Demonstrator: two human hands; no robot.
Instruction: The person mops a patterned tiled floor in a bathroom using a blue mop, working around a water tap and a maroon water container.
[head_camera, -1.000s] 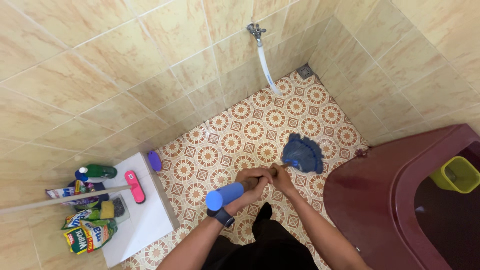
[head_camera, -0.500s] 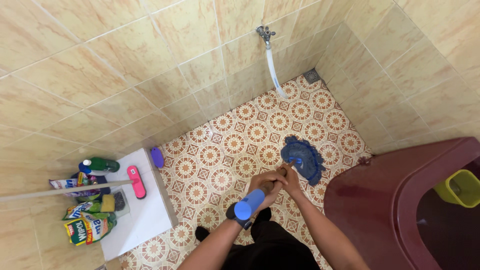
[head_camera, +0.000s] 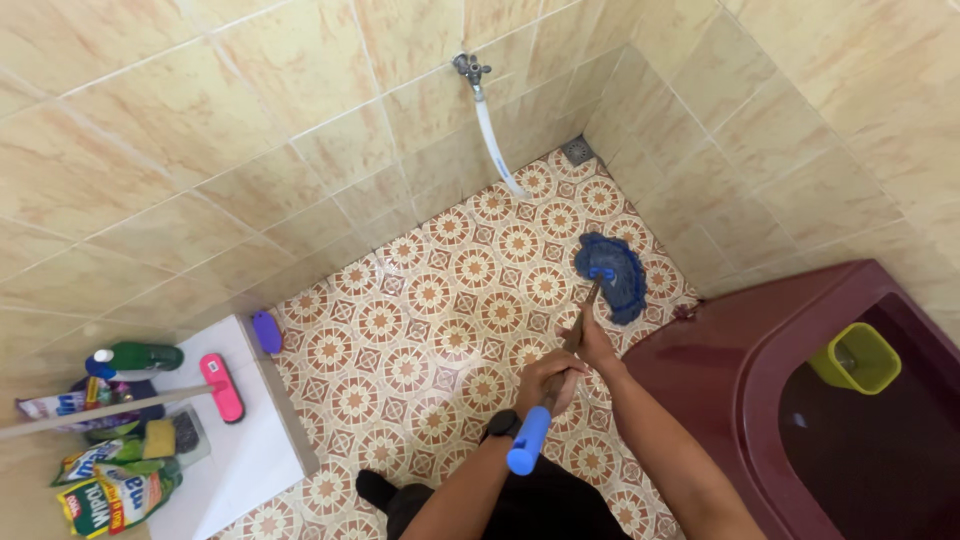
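1. Mop handle (head_camera: 562, 362) was clamped in both fists: left hand (head_camera: 547, 378) low at 6 o'clock, right hand (head_camera: 596, 345) just above.
2. Blue mop head (head_camera: 612, 274) lay on the patterned floor (head_camera: 430, 330) at 1 o'clock, near the wall corner.
3. Risk, as I judged it: strands snagging the maroon tub (head_camera: 720, 350) edge at 3 o'clock.
4. Open floor lay toward 10 o'clock, short of the white step (head_camera: 240, 460).

A home bathroom is shown; beige tiled walls (head_camera: 200, 130), a patterned floor (head_camera: 450, 320), a wall tap (head_camera: 468, 68), a maroon water tub (head_camera: 800, 400) are seen.
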